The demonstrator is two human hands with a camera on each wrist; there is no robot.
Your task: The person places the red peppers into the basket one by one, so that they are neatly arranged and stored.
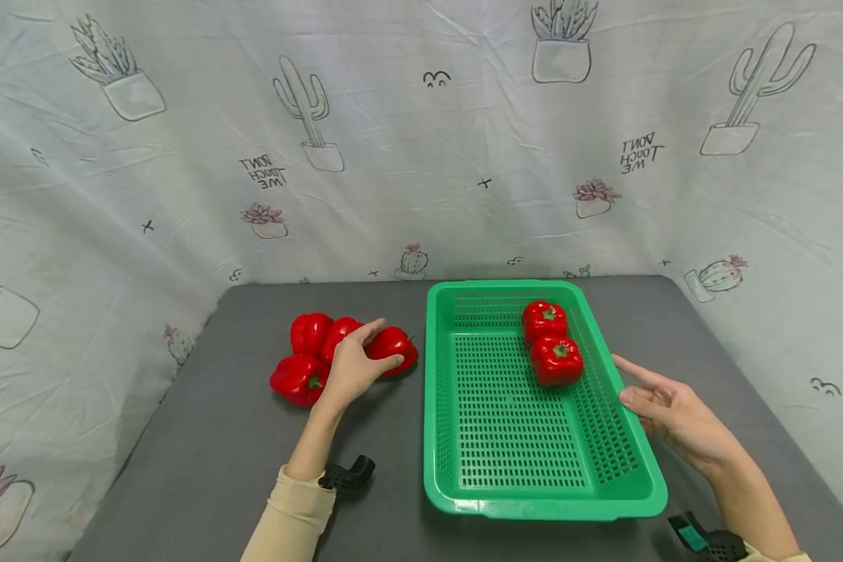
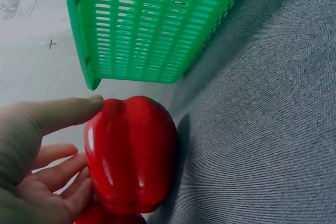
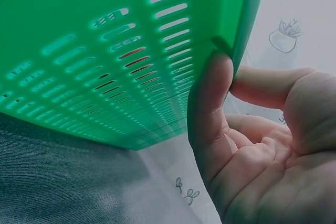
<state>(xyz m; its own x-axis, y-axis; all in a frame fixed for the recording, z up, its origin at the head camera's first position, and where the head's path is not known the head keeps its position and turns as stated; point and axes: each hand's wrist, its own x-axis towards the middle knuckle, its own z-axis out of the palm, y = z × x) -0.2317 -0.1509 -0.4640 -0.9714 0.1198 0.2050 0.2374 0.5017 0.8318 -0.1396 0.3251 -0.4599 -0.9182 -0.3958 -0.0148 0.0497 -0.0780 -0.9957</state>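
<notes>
The left hand (image 1: 354,367) reaches over a glossy red bell pepper (image 1: 398,346), its thumb and fingers set wide apart about it; the pepper lies on the dark grey cloth-covered table (image 1: 218,437), directly beneath the fingertips, its stem end turned toward the green plastic basket. The left wrist view shows the straight thumb reaching the pepper's edge and the relaxed fingers beside its top; how firmly they press I cannot tell. Three other red bell peppers (image 1: 295,378) are bunched on the table to the left of this one, on the far side of the hand from the basket, partly hidden by the hand and forearm. The rectangular green plastic basket (image 1: 431,390), with slotted walls and floor, stands just to the right of the pepper, a narrow strip of table between them. Two more red bell peppers (image 1: 556,361) sit inside it, touching each other against the right wall, one behind the other, stems up. The right hand (image 1: 688,421) pinches the basket's right rim between thumb and finger, well apart from the pepper under the left hand. Behind the table hangs a pale fabric curtain (image 1: 393,156) printed with potted cacti and succulents.
</notes>
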